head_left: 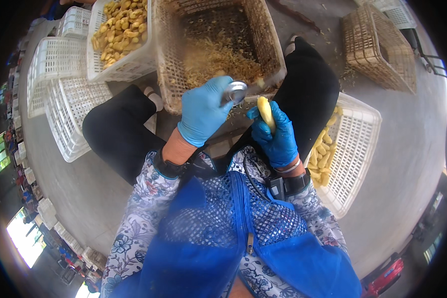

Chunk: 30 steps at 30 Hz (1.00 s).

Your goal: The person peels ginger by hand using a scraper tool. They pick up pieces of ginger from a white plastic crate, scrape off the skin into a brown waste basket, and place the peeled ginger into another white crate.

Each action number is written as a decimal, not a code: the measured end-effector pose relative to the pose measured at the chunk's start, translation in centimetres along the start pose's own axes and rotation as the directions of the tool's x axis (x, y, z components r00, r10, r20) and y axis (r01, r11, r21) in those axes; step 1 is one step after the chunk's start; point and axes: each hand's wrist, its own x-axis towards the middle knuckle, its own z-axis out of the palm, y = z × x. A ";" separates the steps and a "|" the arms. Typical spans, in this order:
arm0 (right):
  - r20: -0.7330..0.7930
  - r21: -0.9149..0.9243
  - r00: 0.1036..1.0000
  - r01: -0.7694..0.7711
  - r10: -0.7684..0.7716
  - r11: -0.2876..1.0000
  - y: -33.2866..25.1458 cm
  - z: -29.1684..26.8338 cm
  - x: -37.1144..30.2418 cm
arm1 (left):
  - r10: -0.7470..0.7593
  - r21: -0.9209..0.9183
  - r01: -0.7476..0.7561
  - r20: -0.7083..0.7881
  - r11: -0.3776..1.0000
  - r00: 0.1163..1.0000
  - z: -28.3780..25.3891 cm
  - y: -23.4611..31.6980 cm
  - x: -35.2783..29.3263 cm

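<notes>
My left hand (206,109), in a light blue glove, is closed around a tool with a round, shiny metal end (235,92). The tool's working end is smeared by motion, so its kind is unclear. In my right hand (278,136), gloved in darker blue, a pale yellow, elongated piece of produce (266,114) stands upright between fingers and thumb, its tip free. The tool is just left of that tip, apart from it. Beyond both hands sits a dirty plastic crate (166,89), with yellowish peelings (223,64) on its bottom.
A white crate (97,69) at the far left holds brownish-yellow produce (121,30). By my right leg, another white crate (355,159) holds pale yellow pieces (324,154). More white crates (72,107) stand at left. A brownish crate (377,49) is on the floor at far right.
</notes>
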 end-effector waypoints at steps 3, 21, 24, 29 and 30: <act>0.014 0.017 1.000 0.001 -0.002 1.000 0.1 0.0 0.0 | 0.110 0.132 -0.117 0.059 0.984 0.992 0.5 0.0 -0.6; 0.057 0.014 0.998 0.020 -0.020 1.000 -1.0 0.8 -1.0 | 0.085 0.114 -0.098 0.108 0.989 0.990 2.5 -4.6 -2.3; 0.066 -0.053 0.988 0.146 -0.143 0.988 -2.2 2.6 -1.3 | -0.048 0.238 0.023 0.102 0.971 0.994 2.0 -8.4 -2.8; -0.066 -0.409 0.959 0.226 -0.276 0.884 -1.8 1.3 -0.1 | -0.462 -0.462 0.453 0.101 0.763 0.881 -0.8 -3.3 0.7; -0.103 -0.515 0.950 0.202 -0.294 0.833 -1.5 1.7 -0.1 | -0.535 -0.654 0.592 0.321 0.472 0.782 -1.5 -1.3 1.2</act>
